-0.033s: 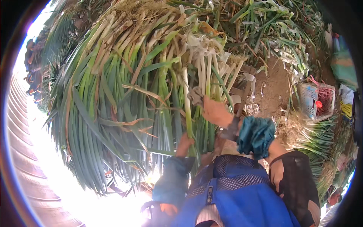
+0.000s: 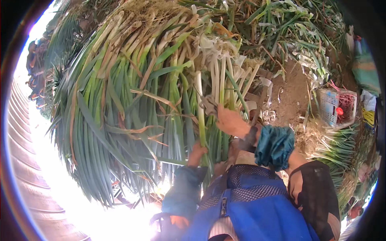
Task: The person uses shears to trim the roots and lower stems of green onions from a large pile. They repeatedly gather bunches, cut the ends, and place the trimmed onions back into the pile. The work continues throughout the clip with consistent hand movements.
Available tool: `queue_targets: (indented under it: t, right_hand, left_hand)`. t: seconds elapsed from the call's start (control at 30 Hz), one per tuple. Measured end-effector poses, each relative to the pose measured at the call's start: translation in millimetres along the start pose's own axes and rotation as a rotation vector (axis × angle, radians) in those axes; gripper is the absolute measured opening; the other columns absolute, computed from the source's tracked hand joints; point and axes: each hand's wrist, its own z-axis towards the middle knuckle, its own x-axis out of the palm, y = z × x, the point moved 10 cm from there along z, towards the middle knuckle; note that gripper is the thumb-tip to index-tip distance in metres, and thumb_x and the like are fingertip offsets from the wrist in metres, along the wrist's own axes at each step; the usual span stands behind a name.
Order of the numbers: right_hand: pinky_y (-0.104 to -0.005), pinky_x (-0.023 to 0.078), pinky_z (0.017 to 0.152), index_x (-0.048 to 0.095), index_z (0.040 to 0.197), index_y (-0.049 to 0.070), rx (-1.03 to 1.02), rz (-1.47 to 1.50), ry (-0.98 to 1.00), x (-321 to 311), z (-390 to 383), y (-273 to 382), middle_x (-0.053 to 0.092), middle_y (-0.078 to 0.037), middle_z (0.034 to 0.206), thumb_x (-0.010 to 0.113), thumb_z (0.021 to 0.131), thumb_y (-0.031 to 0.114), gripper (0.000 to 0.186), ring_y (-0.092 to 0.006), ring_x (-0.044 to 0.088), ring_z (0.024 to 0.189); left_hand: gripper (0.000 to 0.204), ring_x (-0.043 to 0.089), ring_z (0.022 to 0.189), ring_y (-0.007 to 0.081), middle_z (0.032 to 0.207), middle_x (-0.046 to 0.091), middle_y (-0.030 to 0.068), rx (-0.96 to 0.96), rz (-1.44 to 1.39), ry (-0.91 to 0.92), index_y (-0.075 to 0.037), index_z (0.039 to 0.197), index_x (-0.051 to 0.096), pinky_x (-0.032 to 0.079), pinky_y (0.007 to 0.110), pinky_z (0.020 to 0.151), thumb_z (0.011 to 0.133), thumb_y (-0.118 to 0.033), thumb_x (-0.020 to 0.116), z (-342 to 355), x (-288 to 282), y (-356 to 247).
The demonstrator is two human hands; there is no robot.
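Centrally, a long, smooth, straight leek-like stalk, glossy white at its top and shading to fresh green below, stands nearly upright in the frame. The left hand, low in the centre, has its fingers closed around the stalk's green lower part. Just right of centre, the right hand is clenched on a dull grey metal hand tool with a blurred, knobbly head; this overlaps the stalk's middle, though whether the two touch I cannot tell. Right beside it, several slim, peeled white stalks lean in a fan beneath crumpled, papery, translucent sheaths. The left half is filled by a thick heap of long, strap-like, blue-green leaves, streaked with dry, brown, curling blades, its matted, straw-coloured, hairy roots lying at the top. At the right, a pale grey, slotted plastic crate holds thin, tangled red strands, near crumbly brown soil; below it lies a bundle of thinner, white-ended green stems. A gathered, shiny teal cuff puckers around the right forearm, and a blue fabric garment with perforated mesh occupies the bottom centre.
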Motion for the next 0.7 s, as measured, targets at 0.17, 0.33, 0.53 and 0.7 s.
queue_targets:
  t: [0.17, 0.33, 0.53, 0.7]
  right_hand:
    - [-0.0517, 0.050, 0.061, 0.044, 0.097, -0.004, 0.215, -0.045, -0.255, -54.6, 0.9, -32.4, 0.062, -0.028, 0.075, 0.051, 0.083, 0.012, 0.023, -0.0461, 0.063, 0.070]
    - [-0.0501, 0.049, 0.057, 0.040, 0.107, -0.006, 0.022, -0.054, -0.035, -11.3, -14.4, -44.0, 0.058, -0.025, 0.077, 0.061, 0.079, 0.019, 0.043, -0.0432, 0.061, 0.067]
    - [-0.0421, 0.049, 0.051, 0.039, 0.109, -0.012, -0.126, -0.161, 0.005, 16.7, -46.1, -26.9, 0.050, -0.017, 0.071, 0.068, 0.078, 0.017, 0.051, -0.0346, 0.058, 0.062]
    - [-0.0429, 0.049, 0.055, 0.036, 0.115, -0.013, -0.233, 0.001, 0.072, 9.8, -25.9, 29.0, 0.052, -0.018, 0.073, 0.069, 0.078, 0.017, 0.058, -0.0353, 0.058, 0.067]
  left_hand:
    - [0.050, 0.062, 0.091, 0.0351, 0.100, 0.063, 0.0237, 0.070, 0.288, -0.031, 0.001, 0.117, 0.056, 0.048, 0.040, 0.080, 0.071, -0.019, 0.059, 23.6, 25.2, -5.3]
    - [0.046, 0.060, 0.098, 0.0432, 0.104, 0.062, 0.0257, 0.154, 0.725, -0.125, -0.002, 0.117, 0.054, 0.048, 0.050, 0.085, 0.076, -0.020, 0.061, 59.0, 20.1, -88.8]
    - [0.048, 0.051, 0.103, 0.0418, 0.112, 0.051, 0.0220, 0.664, 1.007, -0.775, 0.004, 0.117, 0.048, 0.044, 0.049, 0.085, 0.079, -0.019, 0.067, 52.1, -89.0, -250.6]
    - [0.040, 0.059, 0.098, 0.0363, 0.102, 0.057, 0.0176, 0.269, 1.193, -0.792, 0.000, 0.099, 0.051, 0.047, 0.045, 0.080, 0.070, -0.016, 0.073, 85.7, -107.5, -227.1]
